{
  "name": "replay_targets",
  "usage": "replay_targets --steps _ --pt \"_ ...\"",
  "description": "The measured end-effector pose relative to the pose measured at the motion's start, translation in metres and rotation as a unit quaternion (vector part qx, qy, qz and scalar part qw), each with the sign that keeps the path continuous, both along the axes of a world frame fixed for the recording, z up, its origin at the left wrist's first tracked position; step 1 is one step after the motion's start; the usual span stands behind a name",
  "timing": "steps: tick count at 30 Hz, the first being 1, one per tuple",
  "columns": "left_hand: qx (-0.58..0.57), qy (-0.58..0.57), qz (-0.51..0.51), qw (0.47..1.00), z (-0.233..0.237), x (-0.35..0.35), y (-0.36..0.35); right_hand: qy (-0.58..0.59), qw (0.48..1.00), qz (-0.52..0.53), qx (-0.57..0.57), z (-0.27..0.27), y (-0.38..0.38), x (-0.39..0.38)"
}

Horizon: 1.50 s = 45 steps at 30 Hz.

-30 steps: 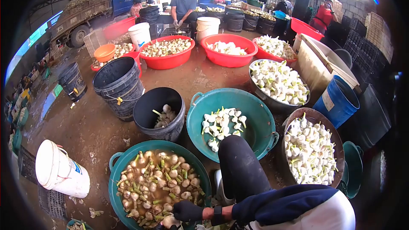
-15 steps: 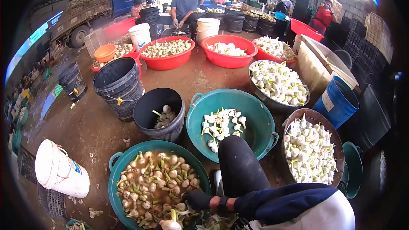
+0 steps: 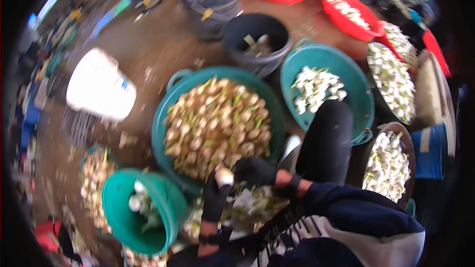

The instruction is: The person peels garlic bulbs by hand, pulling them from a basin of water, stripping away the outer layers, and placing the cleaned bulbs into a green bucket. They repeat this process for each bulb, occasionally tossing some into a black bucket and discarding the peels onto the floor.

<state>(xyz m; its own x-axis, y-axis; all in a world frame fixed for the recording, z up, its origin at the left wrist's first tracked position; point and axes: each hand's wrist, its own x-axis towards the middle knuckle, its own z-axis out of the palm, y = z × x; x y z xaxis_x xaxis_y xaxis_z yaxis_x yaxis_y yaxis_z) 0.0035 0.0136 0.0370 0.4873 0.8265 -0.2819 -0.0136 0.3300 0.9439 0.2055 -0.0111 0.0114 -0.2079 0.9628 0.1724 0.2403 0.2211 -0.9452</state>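
Note:
My left hand (image 3: 214,199), in a black glove, is closed around a pale garlic bulb (image 3: 224,177) by the near rim of a green basin (image 3: 170,100). Close to the bulb's right side is my right hand (image 3: 255,171), also black-gloved, with its fingers curled in. Whether anything is inside those fingers is hidden by the glove and blur. Many brownish garlic bulbs (image 3: 213,118) with green stems fill the basin, with murky water between them. Below my hands lie peelings and leaf scraps (image 3: 247,207).
A second green basin (image 3: 354,86) holds white peeled garlic (image 3: 316,86). Around me stand a green bucket (image 3: 116,212), a white bucket (image 3: 99,86), black buckets (image 3: 213,20) and a brown basin of garlic (image 3: 408,153). My bent knee (image 3: 331,123) rises beside the basins.
The view has swung down and to the left. My right hand has left the basin's edge and come beside my left. The bulb, earlier at the bottom edge, is in full view.

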Motion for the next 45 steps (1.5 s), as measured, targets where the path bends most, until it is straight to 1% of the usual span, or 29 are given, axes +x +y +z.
replay_targets --steps 1,3,4,7,10,12,13,14,16,17,19,20,22,24,26,27,28,29,30,31,32,33,34,35,37,40,43,44,45 --pt "-0.036 0.01 -0.004 0.999 -0.003 -0.004 0.0 0.038 0.999 -0.024 -0.01 0.008 -0.001 -0.006" --pt "0.004 0.014 0.002 1.0 -0.004 -0.004 0.001 -0.005 0.999 -0.039 -0.033 0.015 -0.001 -0.009" --pt "0.028 0.035 -0.003 0.999 -0.003 -0.004 0.001 0.024 0.998 -0.046 -0.035 0.011 -0.001 -0.011" --pt "-0.007 0.021 -0.028 0.999 0.005 -0.004 0.003 0.006 0.989 -0.088 -0.122 0.021 -0.002 -0.016" --pt "0.002 0.001 -0.04 0.999 0.004 -0.004 0.002 -0.021 0.974 -0.126 -0.189 0.022 -0.002 -0.02" --pt "0.131 0.066 -0.097 0.984 0.004 -0.002 -0.001 -0.028 0.975 -0.155 -0.159 0.008 -0.004 -0.022" --pt "0.196 0.098 -0.126 0.968 0.004 -0.001 -0.002 -0.032 0.974 -0.171 -0.143 -0.001 -0.005 -0.023" --pt "0.23 0.09 -0.135 0.96 0.005 0.0 -0.001 -0.009 0.97 -0.171 -0.171 -0.008 -0.007 -0.026" --pt "0.17 0.065 -0.097 0.979 -0.006 0.002 -0.004 0.031 0.96 -0.168 -0.223 -0.019 -0.011 -0.023" --pt "0.139 0.055 -0.082 0.985 -0.012 0.0 -0.005 0.02 0.959 -0.17 -0.224 -0.013 -0.01 -0.023" --pt "0.133 0.115 -0.035 0.984 -0.023 0.0 -0.005 -0.001 0.958 -0.175 -0.226 0.002 -0.008 -0.023" --pt "0.125 0.148 -0.019 0.981 -0.02 0.003 -0.003 -0.01 0.964 -0.175 -0.199 0.002 -0.008 -0.024" --pt "0.124 0.201 0.018 0.971 -0.013 0.01 -0.004 -0.061 0.969 -0.15 -0.188 0.003 -0.008 -0.025" --pt "0.146 0.201 0.003 0.969 -0.016 0.008 -0.005 -0.086 0.971 -0.111 -0.195 -0.005 -0.009 -0.022" --pt "0.192 0.198 -0.006 0.961 -0.016 0.006 -0.008 -0.03 0.964 -0.097 -0.246 -0.017 -0.013 -0.021" --pt "0.164 0.205 -0.035 0.964 -0.011 0.004 -0.009 -0.005 0.96 -0.095 -0.264 -0.021 -0.013 -0.019" --pt "0.117 0.181 -0.041 0.976 -0.014 0.001 -0.009 0.017 0.943 -0.086 -0.322 -0.023 -0.013 -0.019" --pt "0.143 0.173 -0.045 0.973 -0.013 0.0 -0.009 0.038 0.942 -0.096 -0.32 -0.033 -0.016 -0.02" --pt "0.142 0.138 -0.055 0.979 -0.015 -0.001 -0.007 0.016 0.952 -0.101 -0.289 -0.047 -0.017 -0.02" --pt "0.139 0.151 -0.089 0.975 -0.01 -0.001 -0.004 0.053 0.959 -0.08 -0.267 -0.058 -0.02 -0.016" --pt "0.122 0.155 -0.116 0.973 -0.016 -0.006 -0.003 0.023 0.961 -0.072 -0.267 -0.063 -0.02 -0.015" --pt "0.179 0.156 -0.117 0.964 -0.021 -0.005 -0.004 0.0 0.976 -0.065 -0.206 -0.081 -0.021 -0.017" --pt "0.162 0.138 -0.126 0.969 -0.015 -0.003 -0.003 0.0 0.959 -0.098 -0.267 -0.081 -0.021 -0.022" --pt "0.071 0.095 -0.105 0.987 -0.002 0.002 -0.001 0.039 0.949 -0.107 -0.294 -0.062 -0.021 -0.021" --pt "0.06 0.061 -0.06 0.995 -0.009 0.001 -0.001 0.066 0.956 -0.148 -0.246 -0.041 -0.018 -0.018" --pt "0.025 0.011 0.026 0.999 -0.005 0.011 -0.006 0.084 0.954 -0.197 -0.209 -0.012 -0.012 -0.018" --pt "0.046 0.036 0.054 0.997 -0.021 0.014 -0.012 0.015 0.977 -0.148 -0.152 -0.002 -0.011 -0.023" --pt "0.038 0.053 0.061 0.996 -0.024 0.016 -0.014 -0.043 0.982 -0.153 -0.105 0.011 -0.013 -0.026" --pt "0.051 0.051 0.061 0.995 -0.026 0.016 -0.014 -0.023 0.983 -0.149 -0.102 0.011 -0.014 -0.026"
